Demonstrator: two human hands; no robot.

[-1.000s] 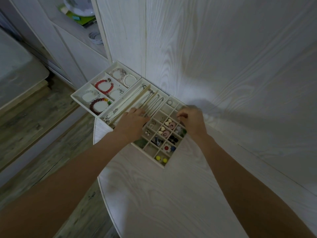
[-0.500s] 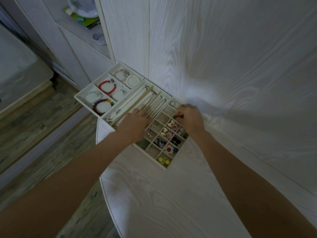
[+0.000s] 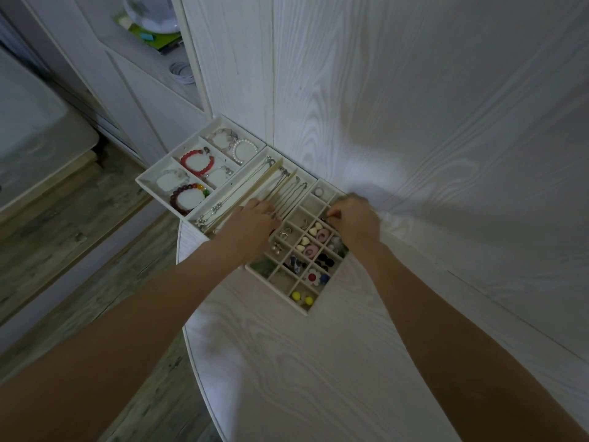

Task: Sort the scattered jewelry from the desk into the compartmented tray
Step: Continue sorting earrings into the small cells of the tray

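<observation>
White wood-grain desk (image 3: 318, 362) w/ rounded front edge carries three cream trays side by side at its far left corner. Bracelet tray (image 3: 149, 181), leftmost, overhangs the desk edge; holds a red bead bracelet (image 3: 197, 162), dark maroon bead bracelet (image 3: 188, 197), white pearl bracelet (image 3: 243, 151). Middle long-slot tray (image 3: 242, 186) has thin silver chain necklaces (image 3: 283, 189) laid lengthwise. Rightmost is the small-cell grid tray (image 3: 304, 311) w/ earrings: pink round pair (image 3: 318, 242), yellow ball studs (image 3: 301, 297).

Left hand (image 3: 251, 224) rests over the necklace slots, fingers bent onto the chains; firm grip or not, can't tell. Right hand (image 3: 352, 220) at the grid tray's far right cells, fingertips pinched together on something too small to ID.
</observation>
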